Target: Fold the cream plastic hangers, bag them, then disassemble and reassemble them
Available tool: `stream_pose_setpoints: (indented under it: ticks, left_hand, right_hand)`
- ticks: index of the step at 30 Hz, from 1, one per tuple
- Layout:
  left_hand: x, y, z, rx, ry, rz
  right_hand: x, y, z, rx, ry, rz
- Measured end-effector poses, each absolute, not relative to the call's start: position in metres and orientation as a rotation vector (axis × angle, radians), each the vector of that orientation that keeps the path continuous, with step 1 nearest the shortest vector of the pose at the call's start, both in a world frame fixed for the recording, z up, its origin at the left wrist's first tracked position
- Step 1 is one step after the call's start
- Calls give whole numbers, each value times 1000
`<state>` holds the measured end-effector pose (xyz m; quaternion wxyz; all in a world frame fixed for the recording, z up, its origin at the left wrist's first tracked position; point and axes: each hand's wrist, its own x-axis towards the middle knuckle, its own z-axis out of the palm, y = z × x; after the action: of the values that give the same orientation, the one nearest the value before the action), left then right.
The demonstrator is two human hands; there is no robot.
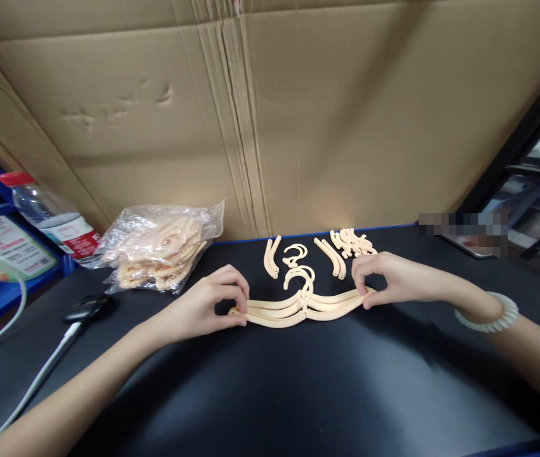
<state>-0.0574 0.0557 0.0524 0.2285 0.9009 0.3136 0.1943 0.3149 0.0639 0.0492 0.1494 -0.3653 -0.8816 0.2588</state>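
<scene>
Several cream plastic folding hangers point(274, 312) lie stacked on the black table, spread out with their hooks point(304, 279) pointing away from me. My left hand point(210, 301) pinches the left arm ends between thumb and fingers. At the opposite ends, my right hand point(384, 279) pinches the right arm tips. Behind the stack lie loose curved hanger arms point(271, 257) on the left, more loose arms point(331, 258) on the right, and loose hooks point(295, 254) between them. Small cream parts point(353, 242) are heaped just beyond my right hand. My fingertips partly cover the stack's ends.
A clear plastic bag point(160, 247) of cream parts rests at the back left. Beside it are a bottle point(55, 219) with a red cap and a black device point(87, 308) on a white cable. Cardboard point(370, 114) stands behind the table point(270, 393).
</scene>
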Motion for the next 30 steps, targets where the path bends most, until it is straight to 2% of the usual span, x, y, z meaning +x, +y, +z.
stream_pose_setpoints:
  ticks: [10,30]
  left_hand:
    - [-55,50,44,2512,855,382]
    - [-57,58,33,2584,789,594]
  right_hand:
    - [315,64,44,-996,-2626,775]
    - [321,72,39,-966,-2596,666]
